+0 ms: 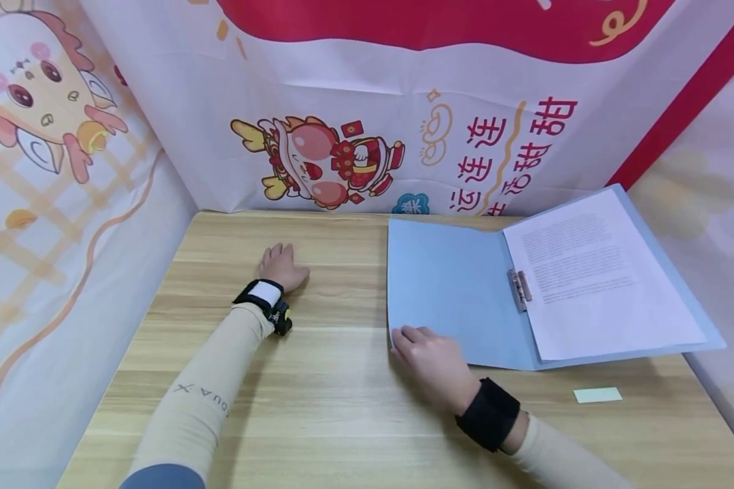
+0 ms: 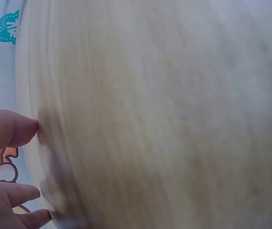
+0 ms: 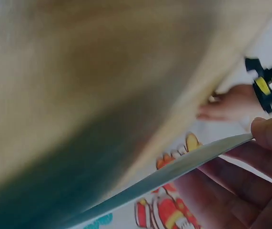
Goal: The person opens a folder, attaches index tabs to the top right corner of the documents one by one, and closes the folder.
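A light blue folder [image 1: 449, 278] lies spread on the wooden table, right of the middle in the head view. Its right side tilts up, and white printed sheets [image 1: 593, 272] lie on it by a metal clip [image 1: 519, 290] near the spine. My right hand [image 1: 437, 367] pinches the left cover at its near left corner; in the right wrist view the cover's edge [image 3: 174, 169] runs between thumb and fingers. Over at the left, my left hand [image 1: 283, 267] rests on the tabletop with fingers spread, holding nothing.
A small pale green paper strip [image 1: 597, 394] lies on the wooden table [image 1: 336, 407] below the folder. Printed cloth [image 1: 208, 102] hangs along the table's back edge and at both sides.
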The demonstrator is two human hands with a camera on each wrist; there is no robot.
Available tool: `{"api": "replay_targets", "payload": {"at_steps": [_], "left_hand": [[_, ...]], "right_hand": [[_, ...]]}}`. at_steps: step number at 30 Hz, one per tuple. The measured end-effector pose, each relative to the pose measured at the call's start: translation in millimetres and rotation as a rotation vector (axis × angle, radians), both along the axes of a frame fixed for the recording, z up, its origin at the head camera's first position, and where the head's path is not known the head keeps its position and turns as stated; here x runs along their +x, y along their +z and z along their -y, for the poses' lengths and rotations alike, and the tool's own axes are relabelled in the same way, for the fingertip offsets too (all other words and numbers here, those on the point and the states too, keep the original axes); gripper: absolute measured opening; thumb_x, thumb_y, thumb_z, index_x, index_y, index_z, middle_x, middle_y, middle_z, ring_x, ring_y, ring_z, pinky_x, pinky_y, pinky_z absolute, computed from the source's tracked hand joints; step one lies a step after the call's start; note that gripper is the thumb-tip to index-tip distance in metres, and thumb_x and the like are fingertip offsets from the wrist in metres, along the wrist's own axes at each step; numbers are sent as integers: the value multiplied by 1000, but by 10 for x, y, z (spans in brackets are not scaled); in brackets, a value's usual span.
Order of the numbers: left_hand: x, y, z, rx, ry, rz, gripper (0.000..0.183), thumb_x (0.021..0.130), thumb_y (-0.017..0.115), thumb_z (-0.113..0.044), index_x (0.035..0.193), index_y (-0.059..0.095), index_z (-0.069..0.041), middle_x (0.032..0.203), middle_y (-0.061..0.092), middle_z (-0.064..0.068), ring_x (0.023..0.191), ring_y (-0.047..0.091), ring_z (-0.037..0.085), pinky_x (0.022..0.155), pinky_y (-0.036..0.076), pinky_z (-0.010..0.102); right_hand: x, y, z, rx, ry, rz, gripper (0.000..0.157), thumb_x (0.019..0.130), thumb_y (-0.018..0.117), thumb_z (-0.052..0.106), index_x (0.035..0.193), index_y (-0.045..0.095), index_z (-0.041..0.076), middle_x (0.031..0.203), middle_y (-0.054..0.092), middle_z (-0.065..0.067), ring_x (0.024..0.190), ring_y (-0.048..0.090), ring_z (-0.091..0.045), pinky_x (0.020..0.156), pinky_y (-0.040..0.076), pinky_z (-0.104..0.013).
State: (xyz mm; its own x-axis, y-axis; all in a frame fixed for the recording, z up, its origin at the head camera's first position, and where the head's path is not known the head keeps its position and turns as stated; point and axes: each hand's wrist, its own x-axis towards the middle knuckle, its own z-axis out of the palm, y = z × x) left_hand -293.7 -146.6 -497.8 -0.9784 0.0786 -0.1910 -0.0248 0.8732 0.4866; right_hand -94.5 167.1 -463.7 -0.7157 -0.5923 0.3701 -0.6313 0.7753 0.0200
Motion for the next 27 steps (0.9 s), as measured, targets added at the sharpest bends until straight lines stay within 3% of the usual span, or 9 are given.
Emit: {"api": "replay_targets", "payload": {"at_steps": [5, 13, 23, 27], "left_hand": [[19, 28, 7, -3, -5, 11, 82, 92, 57, -31, 157, 24, 7, 163, 13, 30, 151, 5, 49, 121, 8, 62], [35, 40, 7, -16, -17, 2, 82, 91, 56, -31, 156, 25, 9, 162, 15, 31, 150, 7, 49, 120, 10, 63], [-32, 4, 17, -15, -30, 16, 82, 91, 57, -32, 156, 25, 9, 162, 14, 32, 150, 6, 51, 120, 8, 64], [-55, 14, 33, -19, -32, 22, 81, 92, 56, -33, 155, 27, 9, 161, 16, 32, 149, 9, 51, 120, 12, 64]], "right_hand": [[-52, -135, 106, 125, 13, 6, 18, 94, 72, 11, 111, 76, 5, 97, 74, -7, 77, 70, -20, 57, 58, -30], [-68, -165, 283, 191, 69, 14, 16, 91, 70, 1, 105, 77, 5, 92, 73, -5, 71, 65, -20, 55, 56, -29], [13, -105, 695, 371, 115, 46, 20, 94, 68, 9, 112, 76, 5, 93, 72, -4, 74, 64, -16, 56, 55, -25], [32, -111, 892, 404, 127, 31, 13, 96, 67, 11, 103, 76, 7, 84, 70, -2, 69, 62, -12, 53, 53, -23]]}}
